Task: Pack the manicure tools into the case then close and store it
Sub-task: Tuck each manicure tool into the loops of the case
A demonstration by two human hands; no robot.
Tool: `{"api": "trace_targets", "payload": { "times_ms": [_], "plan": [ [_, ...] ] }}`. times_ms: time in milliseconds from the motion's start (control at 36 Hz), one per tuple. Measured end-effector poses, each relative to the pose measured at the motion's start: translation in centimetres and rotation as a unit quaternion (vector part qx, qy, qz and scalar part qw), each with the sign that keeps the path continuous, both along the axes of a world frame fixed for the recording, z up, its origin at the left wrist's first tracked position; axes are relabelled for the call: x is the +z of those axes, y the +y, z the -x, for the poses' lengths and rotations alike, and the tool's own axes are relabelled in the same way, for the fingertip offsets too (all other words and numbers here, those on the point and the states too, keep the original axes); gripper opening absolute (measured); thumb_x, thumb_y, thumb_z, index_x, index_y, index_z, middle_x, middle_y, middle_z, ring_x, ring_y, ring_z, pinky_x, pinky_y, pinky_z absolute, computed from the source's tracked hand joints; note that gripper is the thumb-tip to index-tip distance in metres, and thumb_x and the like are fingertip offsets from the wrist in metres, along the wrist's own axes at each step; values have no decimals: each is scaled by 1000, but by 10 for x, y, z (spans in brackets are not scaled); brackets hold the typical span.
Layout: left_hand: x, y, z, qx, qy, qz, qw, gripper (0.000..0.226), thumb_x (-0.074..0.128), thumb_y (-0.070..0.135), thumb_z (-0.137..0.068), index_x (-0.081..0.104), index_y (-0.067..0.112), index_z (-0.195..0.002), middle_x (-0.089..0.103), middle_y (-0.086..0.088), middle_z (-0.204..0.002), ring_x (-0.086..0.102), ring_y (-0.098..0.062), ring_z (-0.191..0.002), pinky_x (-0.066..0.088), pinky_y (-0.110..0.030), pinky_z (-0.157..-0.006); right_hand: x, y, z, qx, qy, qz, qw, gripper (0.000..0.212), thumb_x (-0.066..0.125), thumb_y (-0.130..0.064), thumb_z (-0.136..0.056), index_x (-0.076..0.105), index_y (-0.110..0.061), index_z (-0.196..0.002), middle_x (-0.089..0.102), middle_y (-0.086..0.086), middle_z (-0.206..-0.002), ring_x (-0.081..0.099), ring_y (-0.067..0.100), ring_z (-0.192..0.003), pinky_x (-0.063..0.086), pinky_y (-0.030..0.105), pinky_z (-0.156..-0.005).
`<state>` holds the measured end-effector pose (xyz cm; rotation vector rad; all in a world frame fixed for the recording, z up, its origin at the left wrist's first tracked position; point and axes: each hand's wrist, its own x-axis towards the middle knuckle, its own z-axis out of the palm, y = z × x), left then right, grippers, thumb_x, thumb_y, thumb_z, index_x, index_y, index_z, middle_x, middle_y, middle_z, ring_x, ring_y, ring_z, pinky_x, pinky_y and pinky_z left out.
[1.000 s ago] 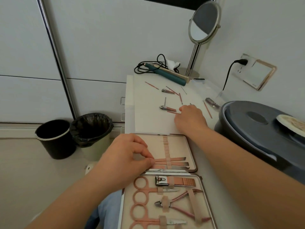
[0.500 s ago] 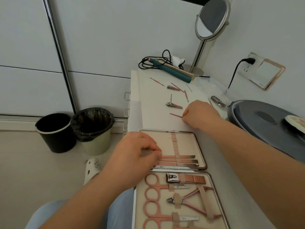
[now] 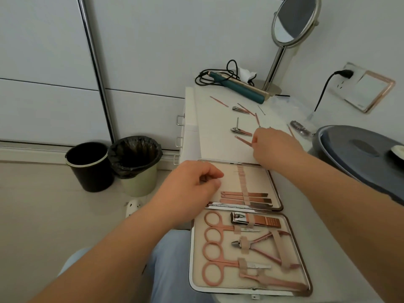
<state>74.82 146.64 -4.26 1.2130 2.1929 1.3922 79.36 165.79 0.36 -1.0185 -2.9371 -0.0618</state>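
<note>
The open manicure case (image 3: 274, 189) lies on the white table. Its near half holds rose-gold scissors (image 3: 215, 228), a nail clipper (image 3: 255, 221) and nippers (image 3: 260, 246) under straps. Three flat tools (image 3: 244, 197) sit strapped in the far half. My left hand (image 3: 192, 189) rests curled on the far half's left side, fingers together. Beyond the case, my right hand (image 3: 275, 147) pinches the end of a thin rose-gold pick (image 3: 242, 140). Two small clippers (image 3: 240, 131) (image 3: 240, 110) and several thin tools (image 3: 219, 101) lie loose further back.
A teal hair iron (image 3: 238, 89) with a black cord and a standing mirror (image 3: 290, 20) are at the table's far end. A grey round lid (image 3: 358, 152) sits to the right. Two bins (image 3: 89, 167) (image 3: 136, 165) stand on the floor at left.
My right hand has closed its fingers on the thin pick and drawn it slightly nearer. My left hand has slid a little left on the case lining. The camera has tilted.
</note>
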Motion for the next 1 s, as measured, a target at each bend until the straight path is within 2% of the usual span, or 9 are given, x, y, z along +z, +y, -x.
{"api": "trace_targets", "payload": {
  "times_ms": [139,194,278,417,556,611,750,889,1000],
  "plan": [
    [13,-1,-1,23,16,29,999,3,55,45,-79,58,44,-78,60,21,-78,54,8,-75,40,-11,-63,15,-28,-35,124,38,123,984,9,45,-24,-93,51,-30,-89,54,-11,-80,49,5,-70,33,19,-54],
    [19,0,-5,24,21,13,999,13,50,58,-74,56,47,-74,57,27,-84,51,11,-83,37,-12,-67,22,-40,-49,151,27,163,975,15,47,-27,-92,49,-35,-80,55,-13,-77,50,2,-69,35,20,-54],
    [26,1,-11,21,15,-14,1000,27,43,68,-66,59,47,-72,59,29,-87,50,15,-88,34,-12,-67,27,-49,-63,155,40,209,965,12,48,-28,-91,52,-33,-80,60,-9,-77,55,8,-71,44,23,-61],
    [23,3,-15,62,3,-42,997,29,51,57,-76,62,32,-66,63,15,-71,56,2,-69,39,-23,-62,28,-54,-76,157,62,240,956,14,49,-29,-90,52,-35,-78,61,-7,-76,57,10,-71,47,24,-63],
    [21,1,-18,52,-6,-45,998,22,57,42,-75,60,32,-56,64,22,-84,55,9,-83,40,-16,-74,20,-58,-82,157,80,261,949,14,51,-30,-90,54,-35,-77,61,-12,-76,54,2,-67,42,13,-57],
    [20,0,-18,63,-15,-64,996,21,59,36,-76,62,29,-57,64,23,-84,54,10,-84,39,-16,-76,17,-56,-83,138,114,294,939,13,52,-29,-88,56,-34,-77,60,-12,-73,52,0,-63,44,14,-59],
    [16,1,-20,102,-56,-122,986,22,58,31,-80,63,29,-58,65,14,-85,58,-1,-84,43,-25,-78,9,-51,-93,83,176,426,884,14,53,-21,-89,64,-24,-81,59,-13,-54,48,4,-52,47,17,-55],
    [11,9,-22,86,-51,-96,990,22,56,34,-81,62,33,-60,63,16,-85,55,2,-86,38,-19,-75,2,-45,-99,49,289,435,851,19,53,-15,-88,69,-21,-79,61,-10,-55,45,2,-45,43,11,-46],
    [8,14,-22,81,-16,-62,995,24,56,35,-82,62,31,-59,62,18,-87,53,4,-89,35,-13,-74,-6,-43,-101,10,322,449,834,20,54,-18,-88,71,-22,-78,64,-10,-56,43,2,-43,41,11,-42]
  ]
}}
